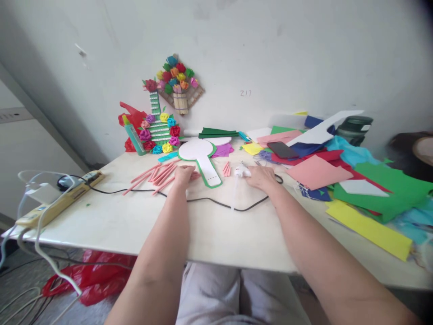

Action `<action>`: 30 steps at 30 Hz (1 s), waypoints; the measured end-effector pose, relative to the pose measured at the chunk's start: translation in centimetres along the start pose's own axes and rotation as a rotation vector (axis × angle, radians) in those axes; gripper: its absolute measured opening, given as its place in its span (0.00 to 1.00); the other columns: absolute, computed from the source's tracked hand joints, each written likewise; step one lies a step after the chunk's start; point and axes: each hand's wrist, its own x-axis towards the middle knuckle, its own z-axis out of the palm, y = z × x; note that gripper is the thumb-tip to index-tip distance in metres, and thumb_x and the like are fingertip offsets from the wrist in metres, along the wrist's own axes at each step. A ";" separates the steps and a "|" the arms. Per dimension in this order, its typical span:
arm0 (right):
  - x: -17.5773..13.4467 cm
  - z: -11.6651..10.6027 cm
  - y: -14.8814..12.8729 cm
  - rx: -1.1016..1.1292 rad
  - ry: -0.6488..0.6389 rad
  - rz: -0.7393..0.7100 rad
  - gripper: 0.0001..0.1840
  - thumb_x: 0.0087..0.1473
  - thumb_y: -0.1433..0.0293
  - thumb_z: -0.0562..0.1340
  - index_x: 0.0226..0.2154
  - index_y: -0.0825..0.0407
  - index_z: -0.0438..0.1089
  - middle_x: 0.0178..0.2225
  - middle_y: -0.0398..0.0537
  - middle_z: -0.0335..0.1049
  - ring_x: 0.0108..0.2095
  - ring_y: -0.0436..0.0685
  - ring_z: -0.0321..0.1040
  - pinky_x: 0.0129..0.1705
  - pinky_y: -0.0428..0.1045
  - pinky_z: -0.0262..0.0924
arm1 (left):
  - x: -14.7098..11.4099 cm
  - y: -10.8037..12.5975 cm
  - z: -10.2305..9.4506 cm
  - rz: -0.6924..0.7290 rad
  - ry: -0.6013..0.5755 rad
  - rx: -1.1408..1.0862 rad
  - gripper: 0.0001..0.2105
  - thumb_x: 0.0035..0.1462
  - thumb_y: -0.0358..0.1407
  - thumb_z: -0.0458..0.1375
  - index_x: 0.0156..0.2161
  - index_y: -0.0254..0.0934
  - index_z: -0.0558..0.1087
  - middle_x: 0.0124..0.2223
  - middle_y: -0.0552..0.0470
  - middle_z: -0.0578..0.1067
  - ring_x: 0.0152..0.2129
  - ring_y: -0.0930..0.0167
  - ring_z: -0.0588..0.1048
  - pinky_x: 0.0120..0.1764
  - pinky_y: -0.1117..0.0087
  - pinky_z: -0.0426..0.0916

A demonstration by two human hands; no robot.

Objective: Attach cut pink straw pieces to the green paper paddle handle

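"White paddle-shaped cutout [204, 161], green edging: flat on the counter [216, 234], between the hands, narrow end toward the person. Hand status?"

"Right hand [262, 177] is at the white glue gun [241, 170], on its right side. Can't tell if it's gripping. Left hand [185, 174] is down at the pink paper rolls [163, 174]; fingertips mostly hidden, can't say whether it holds one."

"Main risk?"

"Cord, I'd say. Black cable [211, 199] runs loose across the counter, passes behind the left forearm [167, 234], on toward the power strip [64, 198]. Snag it with that arm and the gun could get dragged."

"Clear glue stick [233, 196]?"

"Points from the gun toward the person. A knock there might swing the gun. If it's hot, which I can't see, a drip could mark the cutout or the short pink pieces [227, 169] between the two."

"Rolls?"

"Loose, fanned out, some overlapping. A careless left-hand sweep could scatter them. Hard pinch would probably crush them; they look like thin paper."

"Right side?"

"Crowded. Coloured sheets [318, 171] heap up near the right hand. Brush them and they could slide into the work."
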 end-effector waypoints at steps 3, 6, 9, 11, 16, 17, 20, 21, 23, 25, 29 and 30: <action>-0.1 0.2 0.0 -0.004 0.006 -0.015 0.24 0.46 0.67 0.52 0.47 0.52 0.66 0.42 0.57 0.71 0.42 0.65 0.67 0.38 0.55 0.56 | -0.1 0.2 0.1 -0.060 0.007 -0.029 0.04 0.48 0.25 0.55 0.31 0.30 0.65 0.18 0.46 0.70 0.19 0.66 0.75 0.25 0.70 0.70; -0.1 0.1 -0.2 -0.002 -0.006 -0.013 0.24 0.47 0.66 0.52 0.46 0.53 0.66 0.42 0.57 0.70 0.42 0.65 0.66 0.38 0.55 0.56 | -0.1 0.3 0.2 -0.094 0.018 -0.045 0.05 0.48 0.24 0.55 0.33 0.30 0.64 0.18 0.46 0.71 0.20 0.65 0.75 0.25 0.70 0.69; -0.2 0.0 -0.4 0.009 -0.016 0.002 0.24 0.47 0.66 0.52 0.47 0.53 0.66 0.43 0.58 0.70 0.43 0.65 0.66 0.39 0.55 0.56 | -0.1 0.3 0.1 -0.119 0.011 -0.043 0.06 0.48 0.25 0.55 0.33 0.31 0.64 0.18 0.46 0.71 0.21 0.64 0.76 0.22 0.72 0.68; -0.3 -0.1 -0.5 0.021 -0.017 0.026 0.24 0.47 0.66 0.52 0.47 0.53 0.66 0.44 0.58 0.68 0.45 0.65 0.65 0.40 0.55 0.55 | 0.0 0.3 0.1 -0.135 -0.003 -0.039 0.05 0.48 0.25 0.56 0.33 0.31 0.65 0.19 0.45 0.72 0.22 0.64 0.76 0.21 0.74 0.67; -0.5 -0.3 -0.7 0.036 -0.025 0.099 0.26 0.47 0.63 0.53 0.50 0.50 0.65 0.49 0.59 0.63 0.50 0.67 0.59 0.44 0.56 0.51 | -0.2 0.5 0.1 -0.142 0.003 -0.036 0.05 0.48 0.25 0.56 0.33 0.31 0.66 0.19 0.45 0.72 0.21 0.65 0.75 0.22 0.73 0.67; -0.5 -0.4 -0.7 0.030 -0.019 0.107 0.26 0.48 0.62 0.53 0.50 0.49 0.65 0.49 0.59 0.63 0.50 0.67 0.58 0.45 0.57 0.50 | -0.2 0.6 0.1 -0.126 0.020 -0.030 0.05 0.48 0.25 0.56 0.33 0.30 0.66 0.18 0.46 0.71 0.20 0.65 0.75 0.22 0.72 0.67; -0.6 -0.7 -0.9 -0.002 0.056 0.120 0.24 0.50 0.61 0.51 0.48 0.51 0.66 0.48 0.60 0.63 0.48 0.67 0.58 0.46 0.58 0.46 | -0.4 0.8 0.1 -0.066 0.067 -0.010 0.06 0.48 0.26 0.56 0.34 0.30 0.66 0.17 0.47 0.70 0.18 0.65 0.74 0.21 0.71 0.67; -0.7 -0.8 -1.0 -0.011 0.099 0.118 0.23 0.51 0.62 0.50 0.47 0.53 0.67 0.47 0.60 0.64 0.48 0.67 0.58 0.46 0.58 0.45 | -0.5 0.8 0.1 -0.057 0.071 -0.012 0.06 0.48 0.27 0.56 0.34 0.29 0.66 0.17 0.47 0.70 0.18 0.65 0.74 0.21 0.71 0.67; -0.7 -0.9 -1.3 -0.014 0.181 0.090 0.22 0.51 0.64 0.50 0.46 0.54 0.67 0.45 0.59 0.65 0.47 0.65 0.58 0.46 0.57 0.44 | -0.7 0.9 0.1 -0.065 0.062 -0.034 0.08 0.48 0.27 0.56 0.36 0.29 0.65 0.17 0.47 0.70 0.18 0.64 0.75 0.22 0.71 0.68; -0.8 -1.0 -1.7 0.015 0.226 0.031 0.22 0.51 0.67 0.50 0.47 0.54 0.65 0.45 0.57 0.66 0.47 0.64 0.57 0.47 0.56 0.42 | -0.8 1.1 0.1 -0.094 0.049 -0.063 0.09 0.48 0.26 0.55 0.38 0.29 0.64 0.18 0.46 0.71 0.19 0.64 0.75 0.23 0.71 0.68; -1.2 -1.0 -3.1 0.109 0.230 -0.106 0.24 0.50 0.70 0.51 0.51 0.52 0.62 0.45 0.53 0.67 0.47 0.62 0.56 0.49 0.55 0.39 | -0.8 1.2 0.1 -0.175 0.022 -0.086 0.12 0.48 0.25 0.55 0.41 0.29 0.63 0.22 0.45 0.73 0.22 0.64 0.76 0.24 0.70 0.69; -1.4 -1.0 -3.5 0.127 0.235 -0.142 0.25 0.50 0.70 0.51 0.51 0.52 0.62 0.45 0.53 0.68 0.46 0.62 0.56 0.50 0.55 0.38 | -0.8 1.2 0.1 -0.190 0.014 -0.087 0.13 0.48 0.25 0.55 0.41 0.29 0.63 0.22 0.44 0.73 0.22 0.64 0.76 0.24 0.70 0.69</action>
